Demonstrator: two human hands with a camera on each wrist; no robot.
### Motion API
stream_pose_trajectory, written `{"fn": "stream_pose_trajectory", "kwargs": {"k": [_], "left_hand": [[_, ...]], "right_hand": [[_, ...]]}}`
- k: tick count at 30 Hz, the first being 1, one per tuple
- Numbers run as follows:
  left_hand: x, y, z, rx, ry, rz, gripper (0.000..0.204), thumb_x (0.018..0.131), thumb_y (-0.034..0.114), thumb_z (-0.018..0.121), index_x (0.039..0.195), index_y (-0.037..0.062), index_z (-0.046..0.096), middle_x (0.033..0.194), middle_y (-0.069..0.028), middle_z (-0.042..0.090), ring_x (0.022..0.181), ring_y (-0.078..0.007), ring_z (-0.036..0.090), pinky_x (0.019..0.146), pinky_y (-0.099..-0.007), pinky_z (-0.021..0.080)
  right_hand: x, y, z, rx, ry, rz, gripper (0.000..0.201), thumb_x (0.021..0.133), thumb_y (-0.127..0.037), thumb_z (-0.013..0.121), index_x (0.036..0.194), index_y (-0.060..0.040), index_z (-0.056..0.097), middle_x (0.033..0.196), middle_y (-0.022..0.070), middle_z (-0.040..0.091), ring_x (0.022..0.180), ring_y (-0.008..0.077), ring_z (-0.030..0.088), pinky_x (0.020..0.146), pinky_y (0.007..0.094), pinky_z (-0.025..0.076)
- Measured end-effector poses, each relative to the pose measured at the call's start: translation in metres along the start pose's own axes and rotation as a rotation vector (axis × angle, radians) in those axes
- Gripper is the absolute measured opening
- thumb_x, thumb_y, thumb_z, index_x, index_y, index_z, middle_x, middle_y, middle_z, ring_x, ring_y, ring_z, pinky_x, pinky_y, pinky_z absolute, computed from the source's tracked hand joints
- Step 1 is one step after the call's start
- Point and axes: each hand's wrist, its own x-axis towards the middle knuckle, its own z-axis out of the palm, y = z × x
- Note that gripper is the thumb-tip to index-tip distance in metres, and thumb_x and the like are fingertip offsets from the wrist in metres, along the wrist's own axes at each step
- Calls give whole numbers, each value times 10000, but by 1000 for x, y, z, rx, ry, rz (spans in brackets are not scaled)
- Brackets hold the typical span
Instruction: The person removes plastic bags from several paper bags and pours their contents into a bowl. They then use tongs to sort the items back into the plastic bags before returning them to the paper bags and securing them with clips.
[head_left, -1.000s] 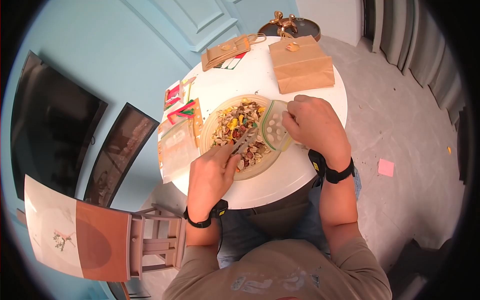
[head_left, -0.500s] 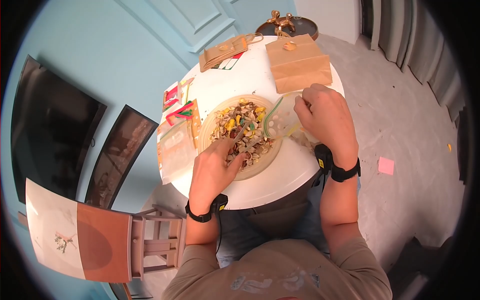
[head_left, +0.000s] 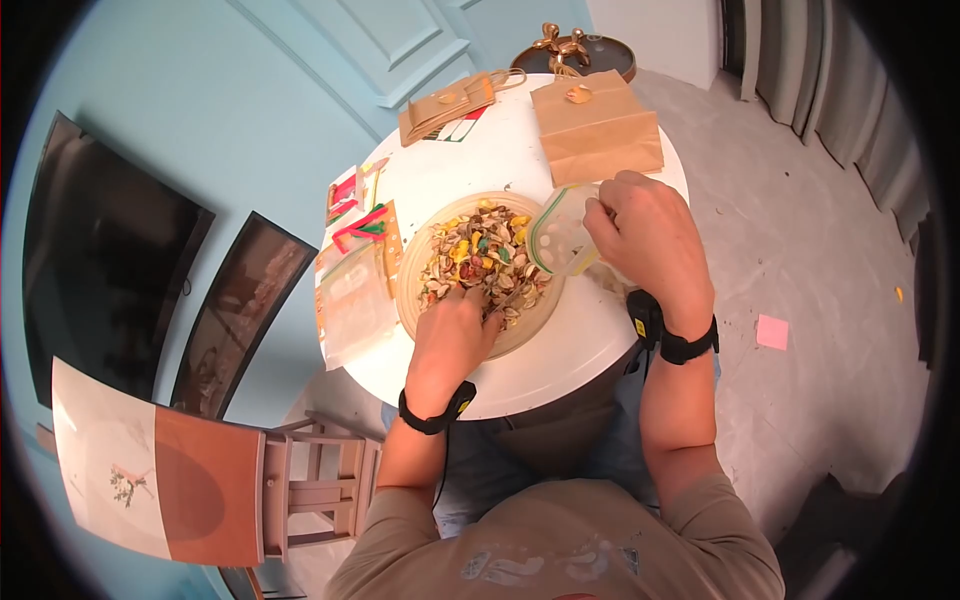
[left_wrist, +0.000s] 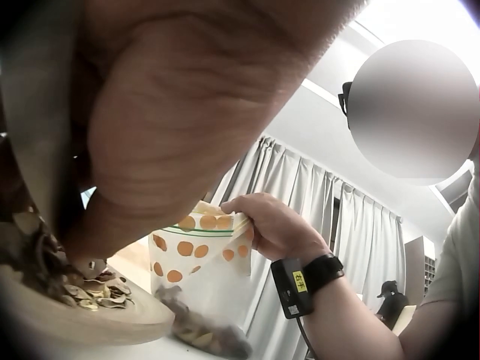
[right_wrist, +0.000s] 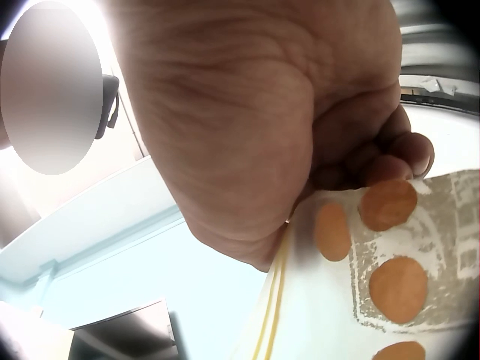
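My left hand is over the near side of a wide tan bowl, its fingers among a heap of dried petals and pods. It grips metal tongs, whose grey arm shows blurred in the left wrist view; their tips are lost among the petals. At the bowl's right edge my right hand pinches the top of a clear zip bag with orange dots. The bag's mouth hangs open towards the bowl, and some dried pieces lie in its bottom.
A large brown paper bag stands at the back right of the round white table. Folded paper bags lie at the back. Pink and green strips and a clear pouch are on the left.
My left hand has moved right and lower into the petals, and the tongs that showed plainly are now mostly hidden. My right hand moved slightly right and up, the bag with it.
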Motion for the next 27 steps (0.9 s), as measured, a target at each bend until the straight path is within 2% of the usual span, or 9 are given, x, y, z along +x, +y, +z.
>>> {"fn": "stream_pose_trajectory", "kwargs": {"k": [10, 17, 23, 27], "left_hand": [[-1, 1, 5, 32, 38, 8, 207, 982, 187, 799, 1040, -10, 772, 959, -250, 765, 880, -478, 748, 779, -562, 608], [-14, -3, -10, -39, 100, 33, 173, 983, 159, 799, 997, -6, 749, 918, -259, 746, 859, -479, 730, 756, -546, 582], [-25, -7, -30, -51, 162, 25, 158, 1007, 159, 783, 1063, 13, 759, 909, -240, 744, 822, -470, 727, 711, -549, 576], [-23, 11, -57, -108, 215, 43, 169, 994, 148, 802, 1094, 15, 771, 897, -223, 742, 812, -460, 722, 705, -540, 571]], "right_hand": [[0, -1, -2, -7, -48, 7, 275, 969, -154, 674, 823, 70, 739, 874, 264, 714, 814, 457, 703, 796, 529, 562], [0, -4, -1, -5, -85, -15, 268, 966, -157, 676, 825, 57, 758, 879, 256, 724, 824, 447, 714, 810, 526, 567], [0, -7, 8, 7, -137, -47, 257, 953, -160, 682, 833, 48, 775, 877, 243, 725, 839, 433, 726, 818, 519, 576], [0, -11, 15, -12, -183, -69, 254, 945, -157, 680, 836, 48, 783, 875, 237, 726, 842, 426, 730, 817, 512, 584]]}}
